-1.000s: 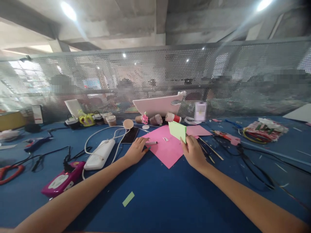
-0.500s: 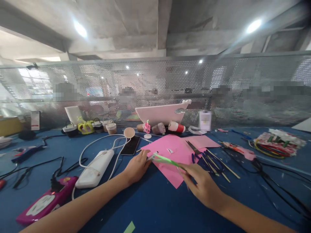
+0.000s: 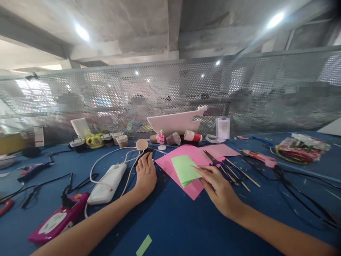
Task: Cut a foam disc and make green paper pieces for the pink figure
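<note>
Blue worktable (image 3: 170,224) before a perforated metal partition (image 3: 119,83), seen from head height. The right hand (image 3: 220,190) grips a folded light green paper (image 3: 183,170) at its near right corner, fingers laid over the upper face and thumb below. The paper's layers part slightly along the near edge; it lies in view over a bright pink sheet (image 3: 166,161), though whether the two touch cannot be told. The left hand (image 3: 146,176), palm down with fingers loosely bent, reaches over a dark phone (image 3: 147,150); its fingertips' undersides are hidden, so whether they close on anything cannot be determined.

Just right of the green paper, scissors (image 3: 210,156) with parted blades lie beside thin wooden sticks (image 3: 246,176), near a paler pink sheet (image 3: 226,150). Left of the left hand are a white power strip (image 3: 106,185) and a magenta socket block (image 3: 60,220). Nearest the viewer lies a small green strip (image 3: 144,245). Farther right rests a pink glue gun (image 3: 262,158). Along the back: a pink ornament (image 3: 161,138) on a white base, a red-and-white cup (image 3: 193,136) on its side, and a pale board (image 3: 173,123) leaning toward the partition.
</note>
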The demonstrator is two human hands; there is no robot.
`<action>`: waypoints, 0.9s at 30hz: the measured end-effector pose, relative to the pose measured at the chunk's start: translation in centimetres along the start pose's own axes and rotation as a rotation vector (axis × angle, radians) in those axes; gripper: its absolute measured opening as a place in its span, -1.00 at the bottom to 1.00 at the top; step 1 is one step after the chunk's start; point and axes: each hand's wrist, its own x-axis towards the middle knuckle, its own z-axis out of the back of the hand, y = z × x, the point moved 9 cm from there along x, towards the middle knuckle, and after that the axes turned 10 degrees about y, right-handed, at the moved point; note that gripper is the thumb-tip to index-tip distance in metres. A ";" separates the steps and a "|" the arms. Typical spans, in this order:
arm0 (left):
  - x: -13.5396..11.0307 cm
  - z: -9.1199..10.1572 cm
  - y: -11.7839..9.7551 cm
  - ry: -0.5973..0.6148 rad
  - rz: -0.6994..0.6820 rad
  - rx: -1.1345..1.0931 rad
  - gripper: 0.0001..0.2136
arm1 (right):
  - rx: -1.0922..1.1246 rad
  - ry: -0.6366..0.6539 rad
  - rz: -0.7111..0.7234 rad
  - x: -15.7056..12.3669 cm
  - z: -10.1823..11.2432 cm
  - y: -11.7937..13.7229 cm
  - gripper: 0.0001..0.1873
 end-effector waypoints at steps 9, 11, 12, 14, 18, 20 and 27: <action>-2.8 0.8 -7.2 0.158 -0.830 0.003 -0.53 | 0.052 0.318 -0.019 -0.1 -3.3 0.2 -0.49; -3.1 0.8 -7.5 0.207 -0.864 0.030 -0.52 | 0.038 0.373 0.014 -0.2 -3.7 0.7 -0.46; -2.9 0.8 -7.2 0.208 -0.832 0.035 -0.51 | 0.024 0.371 0.022 -0.1 -3.6 0.6 -0.46; -2.1 0.7 -6.4 0.184 -0.708 0.034 -0.49 | -0.033 0.321 0.008 0.2 -3.0 -0.1 -0.43; -0.1 0.0 -3.2 0.117 -0.287 0.022 -0.43 | -0.277 0.262 -0.136 0.6 -2.2 -4.0 -0.38; 0.2 -0.1 -1.6 0.066 -0.109 -0.018 -0.42 | -0.424 0.292 -0.277 0.5 -2.2 -6.6 -0.41; -2.5 0.4 -7.0 0.377 -0.704 -0.428 -0.38 | -0.639 0.417 -0.663 -0.7 -2.2 -11.3 -0.45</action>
